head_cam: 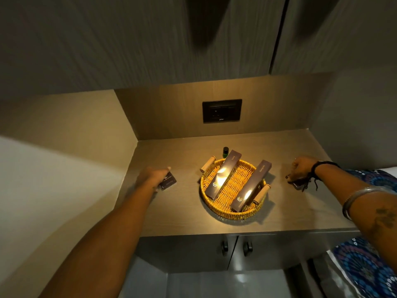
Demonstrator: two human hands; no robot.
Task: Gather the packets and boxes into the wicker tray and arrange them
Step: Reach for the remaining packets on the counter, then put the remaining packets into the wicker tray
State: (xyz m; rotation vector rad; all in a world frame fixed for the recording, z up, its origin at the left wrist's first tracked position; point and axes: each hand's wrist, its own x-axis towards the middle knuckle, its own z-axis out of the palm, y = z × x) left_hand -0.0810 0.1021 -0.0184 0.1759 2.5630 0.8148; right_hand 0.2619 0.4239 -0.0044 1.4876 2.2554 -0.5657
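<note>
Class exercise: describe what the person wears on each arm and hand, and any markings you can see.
The left hand and forearm are bare, with no sleeve or jewellery. The right hand has a ring on one finger, a black thread band with loose ends at the wrist, a silver bangle, and a dark tattoo on the forearm.

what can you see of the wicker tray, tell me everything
The wicker tray is round, woven of yellow-tan cane with a low raised rim and two pale wooden handles, one at its far left, one at its near right. It sits flat on the brown counter below a wall socket. Two long dark boxes lie in it side by side, far ends propped on the rim. A small green bottle stands just behind it. Neither hand touches it.
</note>
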